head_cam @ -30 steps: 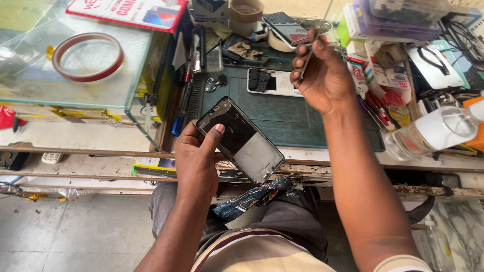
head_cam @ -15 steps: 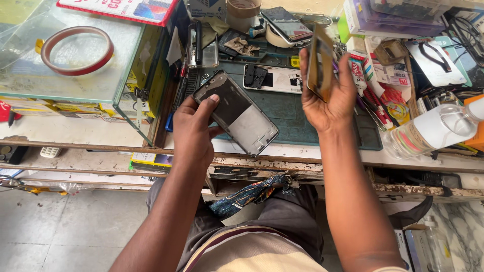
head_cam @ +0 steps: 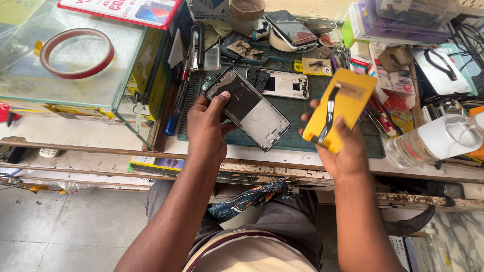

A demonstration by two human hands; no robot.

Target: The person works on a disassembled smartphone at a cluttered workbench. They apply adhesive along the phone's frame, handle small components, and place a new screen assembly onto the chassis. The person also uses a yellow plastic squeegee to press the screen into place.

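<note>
Far left: a glass display case [head_cam: 75, 75] sits on the bench, with a red tape ring [head_cam: 76, 53] lying flat on its top pane. A blue pen [head_cam: 172, 123] lies just beside the case's right corner.

Left of centre: the left hand [head_cam: 206, 132] is closed around the lower end of an opened phone frame [head_cam: 248, 108], thumb pressed on its inner face, fingers wrapped behind. The frame is tilted, its upper end toward the back of the bench, held above the near edge of the green work mat [head_cam: 297, 136]. Its upper half shows dark, its lower half a grey metal plate.

Centre: a white phone back cover [head_cam: 282, 83] lies flat on the mat, behind the held frame and apart from it. Further back, a dark phone [head_cam: 287, 27] rests on a roll of tape.

Right of centre: the right hand [head_cam: 343, 151] is partly closed on a yellow backing card [head_cam: 340, 108], gripping its lower end with thumb on the front and fingers behind. A black flex cable [head_cam: 327, 113] runs lengthwise down the card's face. The card stands tilted above the mat's right part, well apart from the frame.

Right: a clear plastic bottle [head_cam: 433, 138] lies on its side at the bench edge, near the right hand. Black pliers [head_cam: 441, 63] rest on a packet at the rear.
</note>
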